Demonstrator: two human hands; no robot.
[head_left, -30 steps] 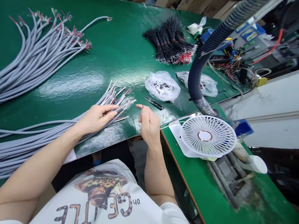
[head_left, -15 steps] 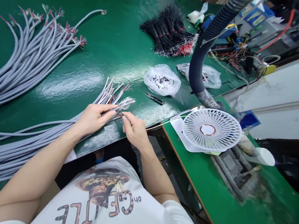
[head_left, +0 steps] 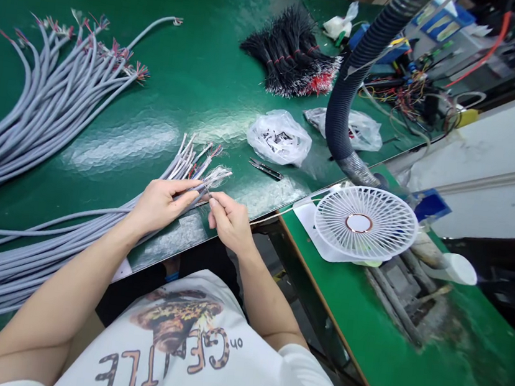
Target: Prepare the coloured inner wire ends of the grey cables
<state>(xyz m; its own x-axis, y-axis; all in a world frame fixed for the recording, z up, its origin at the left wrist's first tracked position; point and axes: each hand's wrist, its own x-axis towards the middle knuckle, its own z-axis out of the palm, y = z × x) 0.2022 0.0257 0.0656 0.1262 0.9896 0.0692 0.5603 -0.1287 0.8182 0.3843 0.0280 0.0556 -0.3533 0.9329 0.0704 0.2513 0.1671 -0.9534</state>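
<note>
Grey multi-core cables (head_left: 68,239) run from the left edge to the near side of the green table, their stripped ends (head_left: 216,177) showing frayed pale strands and a few red wires. My left hand (head_left: 165,203) is closed on one cable close to its stripped end, thumb and index finger pinching it. Just to its right, my right hand (head_left: 230,220) pinches fine strands of that cable's end between thumb and index finger. The fingers cover part of the strands. Beyond my hands lie small thread snips (head_left: 266,169), touched by neither hand.
Another grey cable bundle (head_left: 64,88) lies at the left. Black wires (head_left: 293,53) are piled at the back, near a plastic bag (head_left: 279,138) of small parts. A ribbed black hose (head_left: 344,97) arches over the table's right side. A white fan (head_left: 366,223) stands on the lower side bench.
Both hands stay almost in place at the cable end. The right fingers have shifted very slightly around the strands; nothing else has visibly moved.
</note>
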